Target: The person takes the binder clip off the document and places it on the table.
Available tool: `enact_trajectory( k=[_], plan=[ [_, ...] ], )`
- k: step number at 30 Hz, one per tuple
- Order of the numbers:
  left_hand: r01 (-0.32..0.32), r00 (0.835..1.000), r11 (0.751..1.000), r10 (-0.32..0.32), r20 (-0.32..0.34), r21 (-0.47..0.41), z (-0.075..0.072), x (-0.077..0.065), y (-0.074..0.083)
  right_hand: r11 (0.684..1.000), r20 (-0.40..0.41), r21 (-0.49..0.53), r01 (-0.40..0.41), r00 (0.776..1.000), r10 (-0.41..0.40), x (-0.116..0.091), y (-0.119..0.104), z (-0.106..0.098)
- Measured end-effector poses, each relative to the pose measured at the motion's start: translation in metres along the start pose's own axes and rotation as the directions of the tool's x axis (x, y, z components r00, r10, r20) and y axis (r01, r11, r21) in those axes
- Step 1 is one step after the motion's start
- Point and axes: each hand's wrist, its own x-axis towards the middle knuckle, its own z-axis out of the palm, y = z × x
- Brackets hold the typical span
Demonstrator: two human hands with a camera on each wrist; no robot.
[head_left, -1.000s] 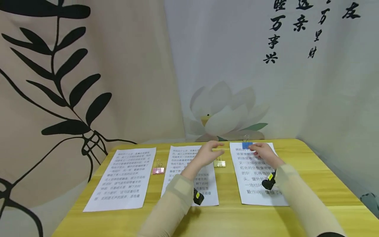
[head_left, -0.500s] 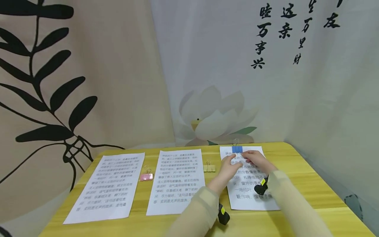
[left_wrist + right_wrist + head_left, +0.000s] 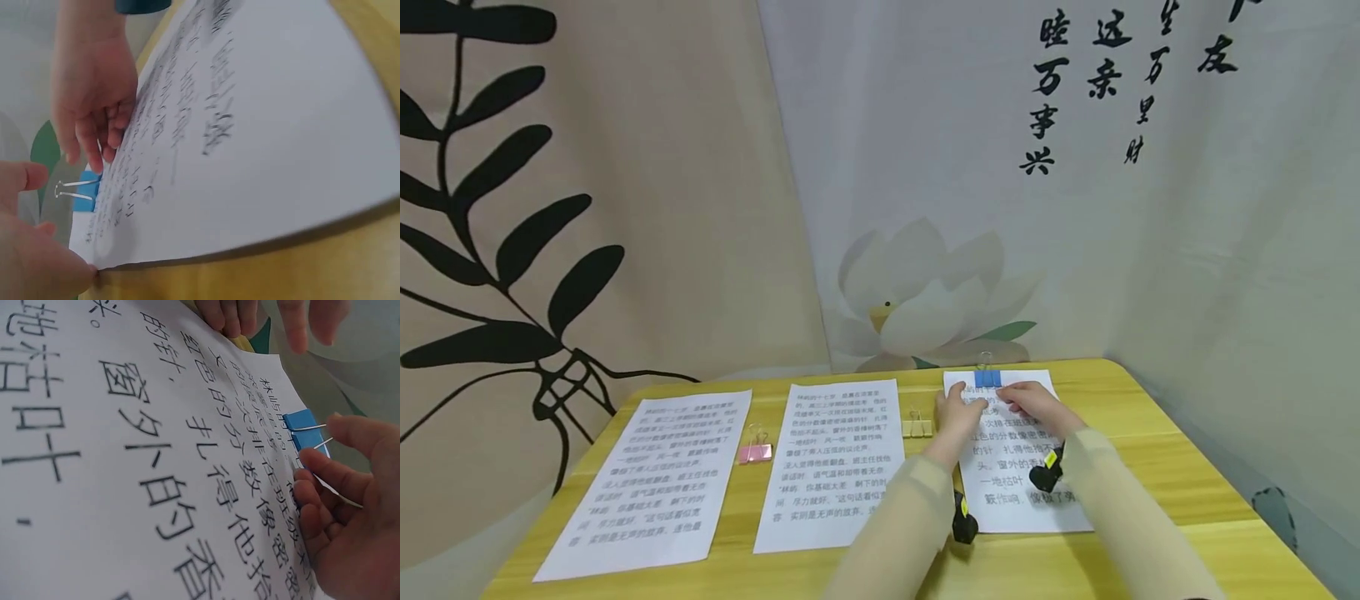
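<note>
A blue binder clip (image 3: pixel 988 379) sits on the top edge of the right-hand printed sheet (image 3: pixel 1000 521), its wire handles pointing away past the table's far edge. My right hand (image 3: pixel 1037 408) is just right of the clip, fingers loosely bent; in the right wrist view its thumb and forefinger overlap the handles of the clip (image 3: pixel 304 425). At the sheet's upper left edge is my left hand (image 3: pixel 957 421), thumb and fingers spread apart. In the left wrist view, the left thumb (image 3: pixel 62 275) lies right at the paper's corner, and the clip (image 3: pixel 87 190) appears between both hands.
Two more printed sheets, a middle one (image 3: pixel 820 533) and a left one (image 3: pixel 625 558), lie on the yellow wooden table (image 3: pixel 737 546). A pink binder clip (image 3: pixel 756 452) rests between them. A yellow binder clip (image 3: pixel 917 427) lies right of the middle sheet. A printed curtain (image 3: pixel 700 208) hangs behind.
My left hand has moved right, from over the middle sheet to the right sheet's left edge. My right hand has moved off the blue clip to its lower right. The view has turned right.
</note>
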Motion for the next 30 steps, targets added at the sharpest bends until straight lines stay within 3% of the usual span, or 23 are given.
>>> enact_trajectory(
  k=[8, 14, 23, 30],
  plan=[
    [0.02, 0.999, 0.998, -0.019, -0.027, 0.052, -0.005, 0.014, 0.002, 1.0, -0.018, -0.002, 0.002, 1.0, -0.002, 0.003, 0.003, 0.002],
    [0.029, 1.0, 0.998, -0.029, -0.004, 0.062, -0.005, 0.02, 0.002, 1.0, -0.022, -0.03, 0.002, 1.0, -0.002, 0.002, 0.004, 0.001],
    [0.03, 0.999, 1.0, -0.03, -0.028, -0.007, -0.006, 0.019, -0.002, 1.0, -0.038, -0.03, -0.006, 0.999, 0.005, 0.003, 0.004, 0.002],
    [0.016, 0.998, 0.99, -0.024, -0.054, -0.143, -0.008, 0.014, -0.007, 0.999, -0.039, -0.027, 0.026, 0.999, -0.027, 0.002, 0.006, 0.002]
  ],
)
